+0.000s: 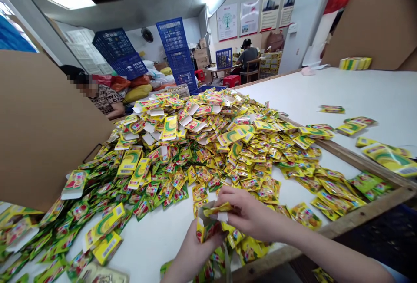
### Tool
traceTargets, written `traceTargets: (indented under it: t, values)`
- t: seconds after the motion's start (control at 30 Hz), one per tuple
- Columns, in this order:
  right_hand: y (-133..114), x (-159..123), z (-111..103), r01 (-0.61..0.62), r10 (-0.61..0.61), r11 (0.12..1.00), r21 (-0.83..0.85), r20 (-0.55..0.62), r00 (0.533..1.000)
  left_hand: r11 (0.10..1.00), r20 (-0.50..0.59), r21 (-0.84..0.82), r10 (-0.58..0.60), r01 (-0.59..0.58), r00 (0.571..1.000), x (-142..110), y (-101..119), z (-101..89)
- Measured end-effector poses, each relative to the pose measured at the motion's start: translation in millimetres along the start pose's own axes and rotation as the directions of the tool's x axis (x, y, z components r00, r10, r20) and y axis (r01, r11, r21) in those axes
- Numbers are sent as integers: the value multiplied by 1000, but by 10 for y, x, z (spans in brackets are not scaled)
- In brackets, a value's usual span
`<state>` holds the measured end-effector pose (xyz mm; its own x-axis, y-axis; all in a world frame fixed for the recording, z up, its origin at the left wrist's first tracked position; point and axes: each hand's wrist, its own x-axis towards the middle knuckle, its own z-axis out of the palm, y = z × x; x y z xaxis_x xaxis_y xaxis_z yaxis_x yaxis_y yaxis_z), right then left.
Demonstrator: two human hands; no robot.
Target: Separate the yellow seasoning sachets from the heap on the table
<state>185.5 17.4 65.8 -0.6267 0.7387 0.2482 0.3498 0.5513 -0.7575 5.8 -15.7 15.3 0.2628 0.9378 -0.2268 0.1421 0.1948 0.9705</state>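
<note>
Low in the middle of the head view, my left hand [192,248] is closed around a small yellow carton [201,227] with its open end up. My right hand [243,211] pinches a small yellow sachet [219,208] at the carton's mouth; how far the sachet is inside cannot be seen. A white flap shows beside my right fingers. Yellow sachets [250,250] lie below and behind my hands. Beyond them rises a big heap of yellow sachets [202,174], with green sachets [143,207] at its left and opened yellow cartons [170,127] on top.
A wooden rail [345,218] edges the white table [143,248]. Brown cardboard [42,131] stands at the left, with a seated person [107,100] behind it. Filled cartons [391,157] lie on the right-hand table. Blue crates [177,53] and another seated person [249,55] are farther back.
</note>
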Motion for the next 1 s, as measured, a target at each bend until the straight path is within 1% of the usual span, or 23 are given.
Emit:
traceTargets:
  t: [0.07, 0.13, 0.2, 0.27, 0.33, 0.4, 0.43, 0.47, 0.5, 0.57, 0.6, 0.63, 0.67, 0.7, 0.77, 0.83, 0.9, 0.97, 1.0]
  values:
    - [5, 12, -18, -1, 1, 1000, 2, -9, 1000, 999, -15, 36, -28, 28, 999, -10, -29, 20]
    - [-22, 22, -55, 15, -14, 999, -40, 30, 999, 997, 6, 80, -19, 19, 1000, -23, -20, 34]
    - [-72, 26, -96, 37, -29, 994, -107, 73, 997, 996, 25, 88, -5, 3, 1000, -37, 21, 38]
    - [-135, 28, -133, 75, -54, 982, -175, 123, 991, 998, 67, 58, -1, -3, 998, -51, 77, 36]
    - [-199, 29, -168, 134, -93, 969, -208, 197, 976, 999, 143, 35, 10, -15, 990, -62, 127, 36]
    - [-248, 37, -204, 180, -125, 966, -184, 278, 953, 998, 204, 49, 18, -29, 979, -70, 160, 39]
    - [-261, 43, -222, 182, -127, 971, -157, 304, 944, 998, 211, 59, 15, -28, 977, -73, 169, 41]
    - [-263, 51, -239, 158, -109, 978, -135, 313, 943, 997, 214, 68, 6, -21, 977, -76, 173, 41]
    - [-251, 59, -253, 108, -66, 987, -121, 309, 949, 997, 215, 72, -9, -7, 977, -80, 171, 37]
    - [-186, 70, -266, -39, 66, 994, -100, 286, 956, 998, 234, 61, -46, 33, 971, -92, 149, 20]
    - [-138, 70, -261, -100, 120, 991, -86, 276, 954, 998, 260, 48, -62, 51, 964, -100, 128, 7]
    - [-86, 66, -247, -133, 148, 988, -73, 269, 952, 998, 291, 32, -66, 59, 954, -109, 99, -6]
    - [-36, 57, -225, -135, 147, 989, -63, 264, 953, 998, 323, 12, -58, 57, 945, -118, 65, -18]
    - [4, 43, -198, -112, 123, 992, -59, 257, 958, 999, 349, -9, -47, 53, 936, -126, 30, -27]
    - [34, 5, -137, -46, 64, 995, -84, 231, 971, 999, 362, -26, -33, 45, 932, -136, -25, -35]
    - [-14, -39, -91, 2, 23, 993, -115, 214, 977, 999, 327, -16, -43, 51, 944, -137, -36, -34]
    - [-110, -78, -72, 41, -18, 994, -102, 219, 976, 998, 295, -16, -46, 53, 954, -129, -4, -37]
    - [-198, -104, -70, 51, -39, 997, -51, 213, 976, 998, 305, -43, -27, 42, 952, -121, 36, -50]
    - [-222, -111, -68, 30, -25, 999, -19, 203, 979, 998, 318, -55, -23, 43, 948, -120, 48, -60]
